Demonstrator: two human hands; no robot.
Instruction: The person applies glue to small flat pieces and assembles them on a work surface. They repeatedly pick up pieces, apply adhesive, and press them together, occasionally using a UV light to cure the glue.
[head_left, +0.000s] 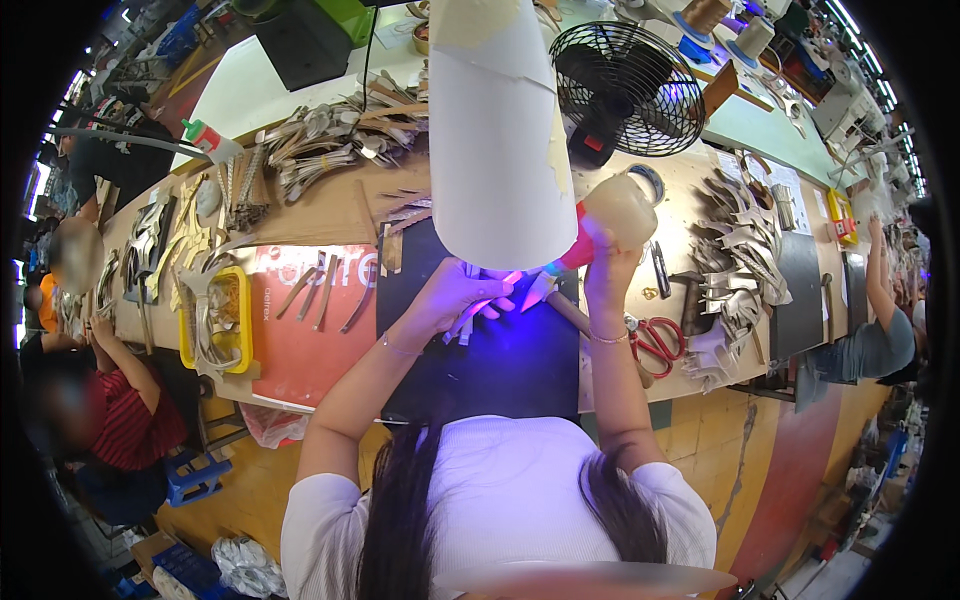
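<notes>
Head view showed, at far left of the bench (330,215), a yellow tray (240,345) of cut pieces beside a red sheet (320,340). Next came the left hand (455,290), its grip clenched on a small strip piece (490,312) held just over the black mat (500,365), lit by violet light. That strip looked thin, light and floppy, so pinching it flat near one end seemed the safest hold. Just to its right, the right hand (608,268) had its grip wrapped round a pale squeeze bottle (620,212) with a red nozzle, tipped down toward the strip. The bottle looked soft-walled and light, perhaps slippery if glue had run; holding its belly seemed right. Farther right lay red scissors (658,340) and a heap of cut pieces (745,270).
</notes>
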